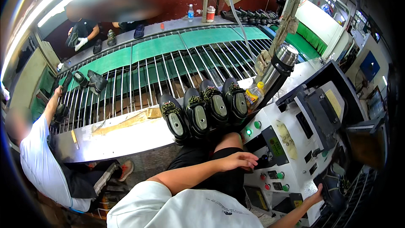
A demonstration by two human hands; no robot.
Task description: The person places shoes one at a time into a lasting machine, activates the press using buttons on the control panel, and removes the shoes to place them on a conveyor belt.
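Observation:
My left hand (239, 161) reaches across my lap toward the machine panel, fingers loosely stretched and holding nothing visible. Just beyond its fingertips sits a black knob (264, 160); I cannot tell whether they touch. At the lower right, my right hand (314, 196) grips a black shoe (335, 189) beside the machine (291, 160), with part of the shoe in shadow. Several black shoes (195, 117) with patterned laces and grey soles lean in a row on the metal ledge in front of me.
Beyond the metal ledge (126, 137) runs a roller conveyor (168, 74) with a green belt. A steel flask (283, 61) and a yellow-capped bottle (254, 94) stand near the machine. At the left, a co-worker (50, 160) reaches toward shoes; people at the far side handle others.

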